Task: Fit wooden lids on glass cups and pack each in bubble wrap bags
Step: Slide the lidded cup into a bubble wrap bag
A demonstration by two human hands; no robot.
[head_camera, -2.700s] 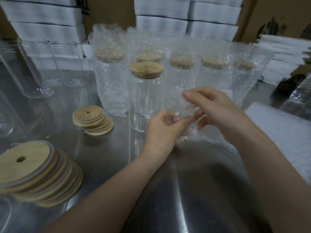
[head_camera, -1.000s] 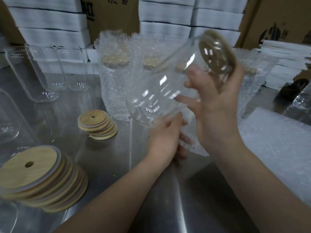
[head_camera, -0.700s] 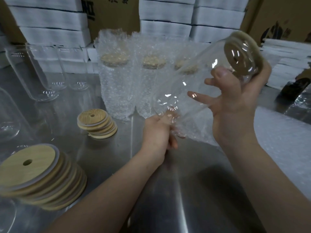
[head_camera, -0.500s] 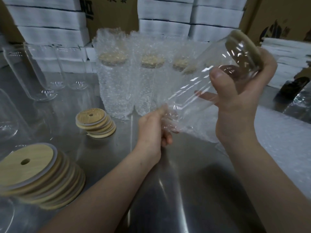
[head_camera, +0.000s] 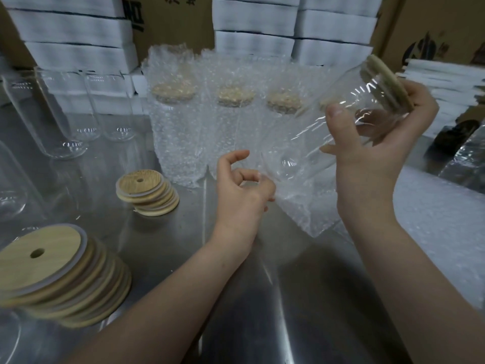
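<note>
left hand: fingers curled, pinching | right hand: raised, grip closed

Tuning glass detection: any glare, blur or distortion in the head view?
Head view: bright specular streaks on the tilted clear glass cup in the right hand; broad glare on the steel table; nearest stack of round wooden lids is soft, blurred; wide-angle bending leans the empty glass cups at left.

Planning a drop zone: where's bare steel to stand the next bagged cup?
Free: steel table between the forearms, and the gap between both lid stacks. Crowded: the bagged cups behind, empty glasses left, bubble wrap bags right.
</note>
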